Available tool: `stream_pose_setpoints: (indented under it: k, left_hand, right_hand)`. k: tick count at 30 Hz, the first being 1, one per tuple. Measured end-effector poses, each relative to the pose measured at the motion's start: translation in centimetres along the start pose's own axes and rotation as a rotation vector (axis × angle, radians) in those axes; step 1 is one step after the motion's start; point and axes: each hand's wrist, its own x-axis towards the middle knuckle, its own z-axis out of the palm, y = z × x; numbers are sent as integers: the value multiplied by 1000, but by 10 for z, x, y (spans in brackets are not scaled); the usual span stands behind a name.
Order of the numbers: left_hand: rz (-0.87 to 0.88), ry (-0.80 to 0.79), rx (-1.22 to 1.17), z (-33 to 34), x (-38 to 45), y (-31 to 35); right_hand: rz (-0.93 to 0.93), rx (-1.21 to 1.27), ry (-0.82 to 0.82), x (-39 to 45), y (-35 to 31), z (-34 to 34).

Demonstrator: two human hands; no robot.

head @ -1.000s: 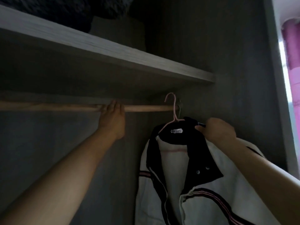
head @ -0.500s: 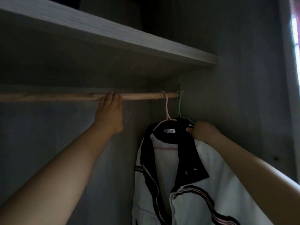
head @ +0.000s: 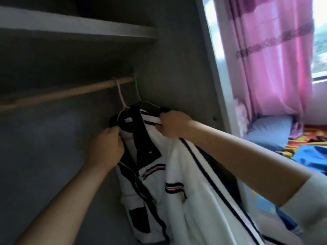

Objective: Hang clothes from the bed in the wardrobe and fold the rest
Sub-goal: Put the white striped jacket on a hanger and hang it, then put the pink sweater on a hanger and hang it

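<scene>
Rightward, beyond the grey wardrobe wall [head: 177, 71], pink curtains [head: 270, 55] overhang the bed [head: 307, 138].

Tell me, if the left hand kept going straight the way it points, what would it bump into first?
Probably the black collar of the white jacket; the left hand already grips it. Beyond that looks like the wardrobe's back wall, though depth is unclear.

Two bare forearms run from the lower edge up toward the wooden rail [head: 67, 93]. The left hand [head: 106, 147] and its arm show no sleeve, watch or ring. The right hand [head: 174, 123] is likewise unadorned. On the arm farther from the rail, a pale, loose short sleeve [head: 307, 195] covers the upper part, its hem plain.
</scene>
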Motion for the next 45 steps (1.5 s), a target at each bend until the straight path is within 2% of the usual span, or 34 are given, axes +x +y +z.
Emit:
stream_pose_setpoints:
  k: [2,3,4,7,9,12,15,18,20,24,29,40,45]
  left_hand:
    - [93,18,-100,9,-7,47]
    - [142,26,-140,16,-11,74]
    - [187,52,-161,18,-13,91]
    - [392,114,-175,31,-31,159]
    - [432,98,-188,41,-47,195]
    - [443,-39,-280,67,-75,282]
    - [430,-153,-379,98,-97,368]
    - [375,-383,-483,124,-117,452]
    - [405,-508,-533,134,-131,509]
    - [489,-594,-545,148,-151,602]
    - [595,-719,-462,188,-162,677]
    - [663,-1022,-343,328,-101,835]
    - [662,-1120,-310,380,-98,881]
  right_hand:
    - [-24,-123,14,-37,33,-1]
    - [-75,-182,82,-57,52,-2]
    - [-169,-198,187,-69,62,-5]
    - [-370,-163,339,-121,116,-10]
    - [-360,-151,355,-159,158,-10]
    - [-140,-227,176,-241,248,-15]
    - [170,-173,14,-323,323,-25]
    - [359,-158,-67,-402,376,-34]
    - [458,-171,-113,-448,406,-42]
    - [591,-191,-149,-514,463,-56]
    - [705,-183,-198,-555,521,-49]
    - [960,-63,-367,-567,721,14]
    - [1018,30,-496,-579,774,51]
